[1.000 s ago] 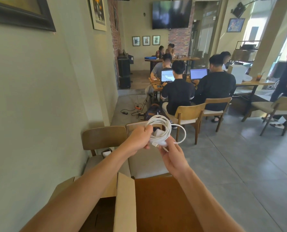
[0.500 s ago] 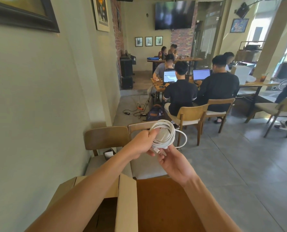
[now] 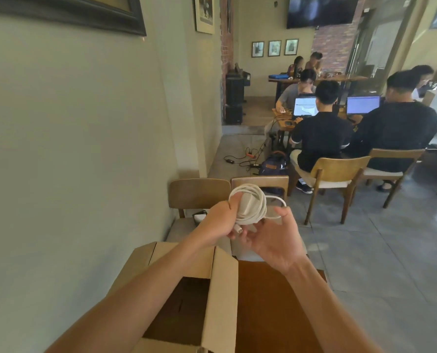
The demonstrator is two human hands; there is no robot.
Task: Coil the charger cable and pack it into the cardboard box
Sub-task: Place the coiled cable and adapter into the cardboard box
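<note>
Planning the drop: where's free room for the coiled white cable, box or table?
The open brown cardboard box shows a dark cavity between its raised flaps; no contents are visible. The bare wooden tabletop lies right of its right flap. Crowded above: left hand grips the coiled white charger cable, right hand open beside it.

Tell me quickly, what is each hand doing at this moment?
Left hand: closed on the coiled charger cable.
Right hand: open, palm up, fingers spread beside the coil, touching one loose loop.
</note>
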